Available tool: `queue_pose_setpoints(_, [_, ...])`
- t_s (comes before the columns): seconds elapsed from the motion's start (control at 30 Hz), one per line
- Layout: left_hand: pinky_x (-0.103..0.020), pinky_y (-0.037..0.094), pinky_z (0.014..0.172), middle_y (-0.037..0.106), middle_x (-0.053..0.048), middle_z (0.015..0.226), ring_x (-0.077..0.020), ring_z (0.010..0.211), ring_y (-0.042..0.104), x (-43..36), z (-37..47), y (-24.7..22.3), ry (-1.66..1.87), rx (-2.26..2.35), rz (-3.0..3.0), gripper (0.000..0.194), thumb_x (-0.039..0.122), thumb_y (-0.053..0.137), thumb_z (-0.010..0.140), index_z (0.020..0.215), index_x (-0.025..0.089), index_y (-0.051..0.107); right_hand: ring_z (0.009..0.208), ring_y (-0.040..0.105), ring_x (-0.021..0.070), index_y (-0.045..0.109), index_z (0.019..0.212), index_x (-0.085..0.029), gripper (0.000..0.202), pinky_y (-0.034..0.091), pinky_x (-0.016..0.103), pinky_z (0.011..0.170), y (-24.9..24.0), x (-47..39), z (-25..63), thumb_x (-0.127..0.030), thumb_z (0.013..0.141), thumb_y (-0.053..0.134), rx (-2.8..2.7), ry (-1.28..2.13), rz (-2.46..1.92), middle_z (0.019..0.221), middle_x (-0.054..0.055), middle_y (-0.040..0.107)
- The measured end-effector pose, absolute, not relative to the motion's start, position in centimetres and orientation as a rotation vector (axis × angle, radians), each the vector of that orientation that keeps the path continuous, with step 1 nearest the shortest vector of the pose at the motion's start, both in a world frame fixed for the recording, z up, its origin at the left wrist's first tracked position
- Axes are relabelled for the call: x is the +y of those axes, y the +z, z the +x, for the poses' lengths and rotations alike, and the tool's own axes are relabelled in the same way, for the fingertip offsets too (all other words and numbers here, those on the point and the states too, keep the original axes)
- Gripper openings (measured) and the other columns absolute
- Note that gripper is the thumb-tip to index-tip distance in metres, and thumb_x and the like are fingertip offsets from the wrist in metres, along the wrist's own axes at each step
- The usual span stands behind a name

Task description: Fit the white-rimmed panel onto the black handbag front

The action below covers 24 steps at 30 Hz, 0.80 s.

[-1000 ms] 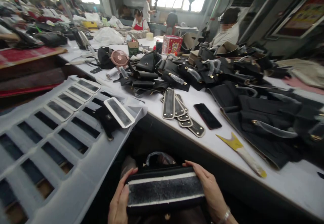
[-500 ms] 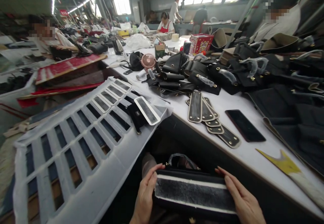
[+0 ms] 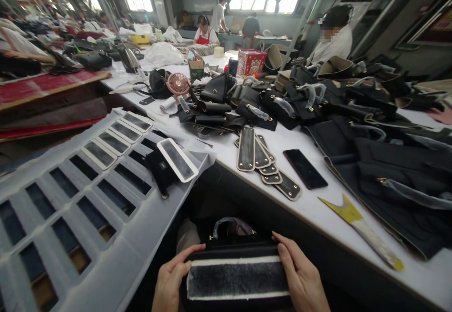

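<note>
Low in front of me, over my lap, is a black handbag [image 3: 231, 252] with a plastic-wrapped handle [image 3: 226, 221] at its far side. A dark strip with white edges [image 3: 238, 278] lies along the bag's near face. My left hand [image 3: 173, 276] grips the left end, thumb on the strip's corner and fingers on the bag. At the right end, my right hand [image 3: 300, 272] presses its thumb near the strip while its fingers rest along the bag's upper edge. The bag's underside is hidden.
On the left stands a white slotted frame [image 3: 116, 251] with several white-edged strips [image 3: 100, 154]. The white table ahead holds stacked black panels [image 3: 246, 149], a phone [image 3: 305, 168], a yellow-tipped tool [image 3: 360, 229], black bags [image 3: 374, 161] and a pink fan [image 3: 178, 84]. Several people work farther off.
My view has turned to the right, so the surroundings shift left in the picture. Both hands keep their hold on the bag, with the strip still along its face.
</note>
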<state>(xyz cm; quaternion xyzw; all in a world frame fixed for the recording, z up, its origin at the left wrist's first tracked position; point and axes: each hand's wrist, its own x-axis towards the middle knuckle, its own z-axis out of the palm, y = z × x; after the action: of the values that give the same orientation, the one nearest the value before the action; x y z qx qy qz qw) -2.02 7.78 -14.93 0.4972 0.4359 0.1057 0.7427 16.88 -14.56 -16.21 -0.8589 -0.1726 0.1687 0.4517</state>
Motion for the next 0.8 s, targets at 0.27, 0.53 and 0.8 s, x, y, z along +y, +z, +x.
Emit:
queue_pose_setpoints(0.27, [-0.033,0.052,0.078,0.077,-0.007,0.088,-0.0295,0.089,0.069,7.7,-1.9,-15.3,0.2,0.932,0.956,0.047,0.044,0.063,0.071,0.107,0.016,0.075,0.125,0.055,0.0291,0.06,0.128,-0.023,0.045,0.043,0.049,0.109,-14.3,-13.1,21.2,-0.051,0.095,0.045,-0.875,0.294,-2.26,0.134,0.01,0.06])
queue_pose_setpoints(0.53, [-0.036,0.052,0.084,0.074,-0.01,0.111,-0.0321,0.099,0.068,7.6,-1.8,-15.3,0.266,0.928,0.865,0.049,0.046,0.066,0.065,0.103,0.016,0.076,0.137,0.036,0.0376,0.052,0.135,-0.006,0.05,0.033,0.049,0.114,-11.6,-1.0,31.4,-0.03,0.092,0.057,-1.662,-0.238,-2.504,0.15,0.021,0.041])
queue_pose_setpoints(0.8, [-0.033,0.051,0.081,0.077,-0.007,0.102,-0.0297,0.092,0.068,8.0,-2.0,-15.8,0.22,0.921,0.944,0.043,0.043,0.065,0.067,0.1,0.019,0.077,0.114,0.059,0.0281,0.062,0.118,-0.012,0.027,0.047,0.048,0.097,-14.3,2.4,34.4,-0.021,0.092,0.061,-1.611,-0.018,-2.465,0.122,0.013,0.064])
